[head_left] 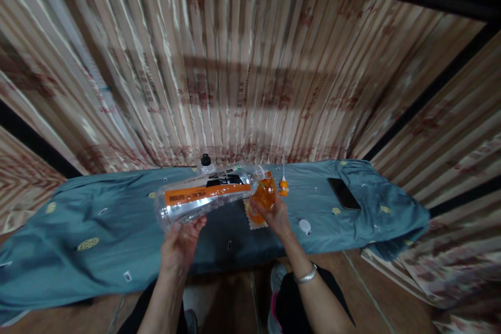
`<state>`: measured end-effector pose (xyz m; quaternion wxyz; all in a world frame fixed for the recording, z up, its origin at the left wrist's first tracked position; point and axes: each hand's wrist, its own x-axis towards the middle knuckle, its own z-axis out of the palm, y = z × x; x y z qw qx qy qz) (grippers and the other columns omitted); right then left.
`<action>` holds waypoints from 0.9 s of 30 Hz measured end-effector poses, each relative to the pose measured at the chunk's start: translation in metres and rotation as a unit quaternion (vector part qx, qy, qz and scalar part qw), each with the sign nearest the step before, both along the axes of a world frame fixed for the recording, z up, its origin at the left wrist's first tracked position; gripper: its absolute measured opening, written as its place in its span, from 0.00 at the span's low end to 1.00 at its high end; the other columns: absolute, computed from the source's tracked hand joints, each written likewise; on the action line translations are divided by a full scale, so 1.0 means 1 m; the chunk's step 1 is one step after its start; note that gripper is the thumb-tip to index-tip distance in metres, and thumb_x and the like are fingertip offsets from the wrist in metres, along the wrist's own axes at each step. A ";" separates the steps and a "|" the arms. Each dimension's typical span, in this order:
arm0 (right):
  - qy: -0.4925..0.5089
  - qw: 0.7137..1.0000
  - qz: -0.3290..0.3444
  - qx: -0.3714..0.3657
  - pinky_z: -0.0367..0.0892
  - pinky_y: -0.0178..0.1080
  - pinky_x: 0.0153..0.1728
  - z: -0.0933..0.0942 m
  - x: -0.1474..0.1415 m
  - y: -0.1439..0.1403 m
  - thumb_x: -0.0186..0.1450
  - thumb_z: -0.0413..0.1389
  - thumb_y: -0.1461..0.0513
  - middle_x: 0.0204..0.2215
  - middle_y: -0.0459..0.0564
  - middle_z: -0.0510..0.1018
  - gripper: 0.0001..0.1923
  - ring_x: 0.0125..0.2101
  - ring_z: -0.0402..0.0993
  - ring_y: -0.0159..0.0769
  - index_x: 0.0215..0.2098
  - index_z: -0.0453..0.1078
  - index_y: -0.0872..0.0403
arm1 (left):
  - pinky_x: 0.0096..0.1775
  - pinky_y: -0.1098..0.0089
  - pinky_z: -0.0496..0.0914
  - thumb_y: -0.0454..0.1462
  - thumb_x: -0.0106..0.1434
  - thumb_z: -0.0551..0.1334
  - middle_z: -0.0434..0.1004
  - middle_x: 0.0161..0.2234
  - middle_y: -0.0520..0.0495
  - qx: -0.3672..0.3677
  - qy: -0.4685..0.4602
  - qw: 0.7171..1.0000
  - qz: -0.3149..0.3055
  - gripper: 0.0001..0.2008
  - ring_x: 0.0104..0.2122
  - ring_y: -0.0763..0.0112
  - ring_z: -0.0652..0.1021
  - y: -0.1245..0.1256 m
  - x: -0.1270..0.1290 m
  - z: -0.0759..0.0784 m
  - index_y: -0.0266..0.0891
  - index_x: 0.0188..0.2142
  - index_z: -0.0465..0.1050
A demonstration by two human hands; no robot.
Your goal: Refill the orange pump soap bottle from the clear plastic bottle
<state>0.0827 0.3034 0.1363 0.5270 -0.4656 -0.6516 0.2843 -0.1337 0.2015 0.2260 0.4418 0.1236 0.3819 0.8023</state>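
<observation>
My left hand (180, 245) grips a large clear plastic bottle (207, 193) with an orange, silver and black label from below. That bottle lies almost level in the air, its neck pointing right at the top of a smaller orange bottle (263, 195). The two mouths meet or nearly meet; I cannot tell if they touch. Around the orange bottle's right side closes my right hand (276, 215). Beneath it a pale, scallop-edged cloth or mat (255, 223) partly shows. To the right lies an orange pump top (284, 186) with a white tube, and nearer me a round white cap (304, 226).
A blue-green patterned sheet (117, 219) covers the long bench or bed. A dark phone (343, 193) lies on its right side. Behind the large bottle stands a clear bottle with a black cap (205, 159). A pleated striped curtain (235, 88) hangs along the back.
</observation>
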 end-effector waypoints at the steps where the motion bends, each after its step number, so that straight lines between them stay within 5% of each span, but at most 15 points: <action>1: 0.001 1.000 0.001 0.003 0.76 0.52 0.50 0.000 0.000 0.000 0.60 0.66 0.56 0.47 0.55 0.84 0.36 0.47 0.82 0.53 0.65 0.66 0.51 | 0.25 0.71 0.78 0.50 0.19 0.81 0.82 0.24 0.49 0.003 0.002 1.000 0.002 0.30 0.23 0.67 0.81 0.000 0.000 -0.001 0.40 0.23 0.78; 27: 0.000 1.000 -0.017 0.026 0.79 0.51 0.47 -0.001 -0.001 -0.003 0.61 0.66 0.53 0.47 0.56 0.84 0.34 0.46 0.83 0.50 0.62 0.67 0.51 | 0.23 0.68 0.77 0.52 0.36 0.80 0.81 0.22 0.46 0.089 0.101 0.991 -0.014 0.31 0.20 0.63 0.80 0.000 -0.005 -0.011 0.39 0.39 0.82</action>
